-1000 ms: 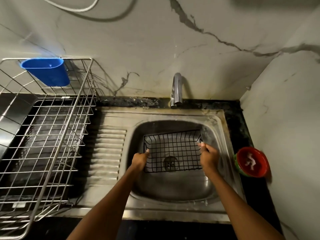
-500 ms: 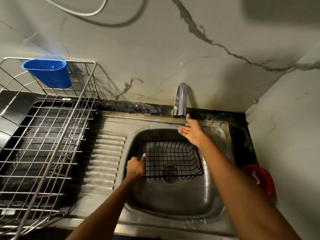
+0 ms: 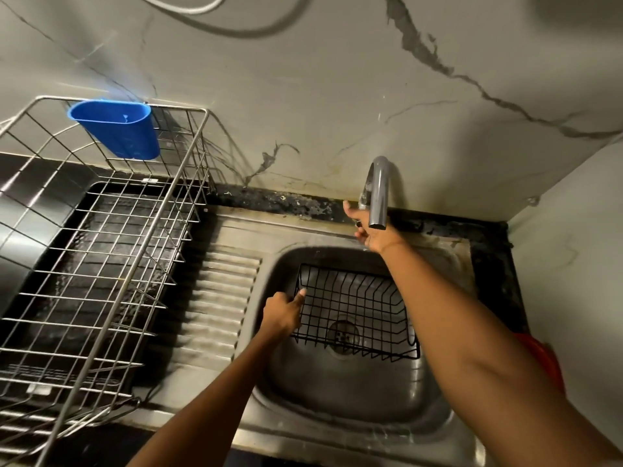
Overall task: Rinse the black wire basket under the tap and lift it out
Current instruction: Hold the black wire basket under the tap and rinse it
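The black wire basket (image 3: 354,311) sits in the steel sink (image 3: 350,399), over the drain. My left hand (image 3: 283,315) grips the basket's left rim. My right hand (image 3: 369,227) reaches up behind the curved steel tap (image 3: 379,190), its fingers at the tap's base by the wall. The spout partly hides those fingers, so I cannot tell whether they hold the handle. No water shows at the spout.
A large steel dish rack (image 3: 101,264) with a blue plastic cup holder (image 3: 118,128) stands at the left over a black tray. The ribbed drainboard (image 3: 215,305) lies between rack and sink. A red bowl (image 3: 542,362) sits right, mostly behind my forearm. Marble walls close in behind and right.
My right hand let go of the basket's right rim and rose to the tap's base. My left hand kept its hold on the left rim. The view tilted upward.
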